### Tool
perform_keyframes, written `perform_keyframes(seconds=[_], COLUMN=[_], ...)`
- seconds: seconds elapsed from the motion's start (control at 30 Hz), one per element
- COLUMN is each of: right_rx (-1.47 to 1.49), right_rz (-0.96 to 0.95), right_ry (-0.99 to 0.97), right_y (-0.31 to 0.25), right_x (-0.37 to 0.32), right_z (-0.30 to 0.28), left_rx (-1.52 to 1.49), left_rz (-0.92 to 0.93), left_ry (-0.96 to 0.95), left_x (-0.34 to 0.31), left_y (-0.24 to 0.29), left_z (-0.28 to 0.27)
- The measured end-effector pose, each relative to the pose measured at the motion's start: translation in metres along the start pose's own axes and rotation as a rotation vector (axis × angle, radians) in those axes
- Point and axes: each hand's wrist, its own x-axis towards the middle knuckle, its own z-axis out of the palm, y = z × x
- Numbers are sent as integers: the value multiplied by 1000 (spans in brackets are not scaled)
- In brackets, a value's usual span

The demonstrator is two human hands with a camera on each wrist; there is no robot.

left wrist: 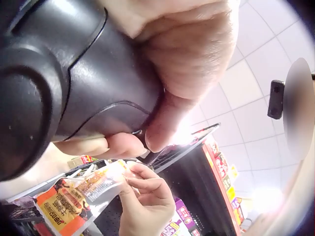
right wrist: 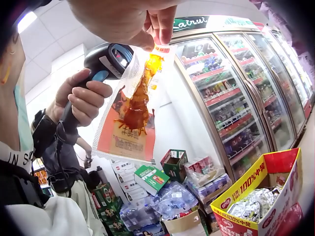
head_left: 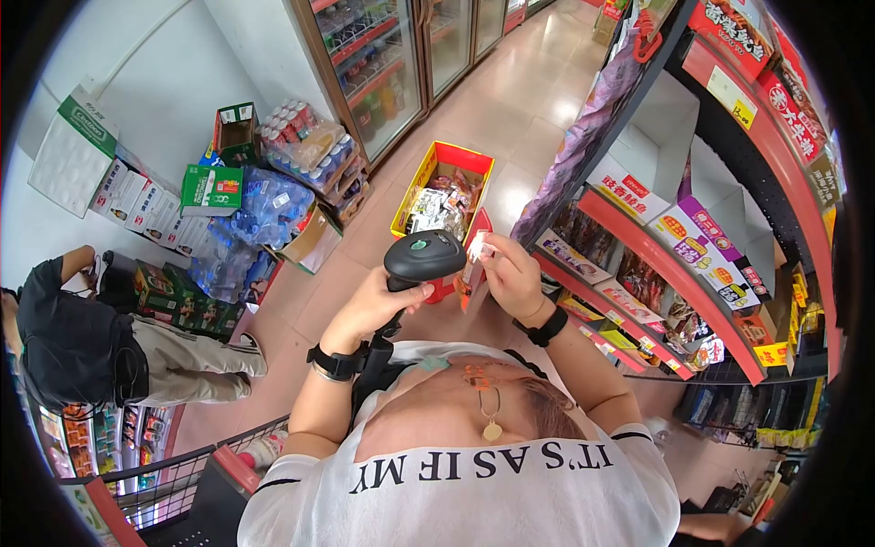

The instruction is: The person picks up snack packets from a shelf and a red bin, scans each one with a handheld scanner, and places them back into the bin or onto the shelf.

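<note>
My left hand (head_left: 369,308) grips the handle of a black barcode scanner (head_left: 421,260), its head turned toward my right hand. Between thumb and fingertips, my right hand (head_left: 512,281) pinches the top edge of a clear snack packet (right wrist: 135,110). Brown, saucy food shows through the plastic, and the lower part is printed orange. In the right wrist view the packet hangs down just in front of the scanner, with a bright glow near its top. The left wrist view shows the packet's printed back (left wrist: 66,204) with a label of small text.
A yellow and red display box (head_left: 484,173) of packaged snacks stands ahead. Snack shelves (head_left: 670,260) rise close on my right. Wrapped bottles (head_left: 273,208) and cartons are stacked at the left, near glass-door fridges (head_left: 374,82). Another person (head_left: 77,328) is at the far left.
</note>
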Motion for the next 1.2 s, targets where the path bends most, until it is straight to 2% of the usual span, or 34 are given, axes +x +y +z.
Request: perform_keyframes(seconds=[0.2, 0.53, 0.83, 0.9, 0.93, 1.13, 1.2], right_rx=[-10, -67, -106, -97, -90, 57, 148], right_rz=[35, 70, 284, 459, 449, 505, 370], right_ry=[-23, -108, -270, -454, -465, -310, -238], right_y=[3, 22, 69, 87, 95, 134, 141], right_x=[-1, -2, -21, -25, -25, 13, 30], right_z=[1, 16, 24, 24, 27, 31, 28], left_rx=[-32, -57, -115, -115, -77, -47, -57], left_rz=[7, 31, 6, 4, 11, 29, 20], left_ry=[-28, 94, 169, 188, 186, 207, 197], left_x=[4, 7, 44, 59, 68, 115, 130], left_y=[-2, -8, -16, -14, -12, 13, 17], left_z=[-2, -22, -26, -29, -32, -35, -39])
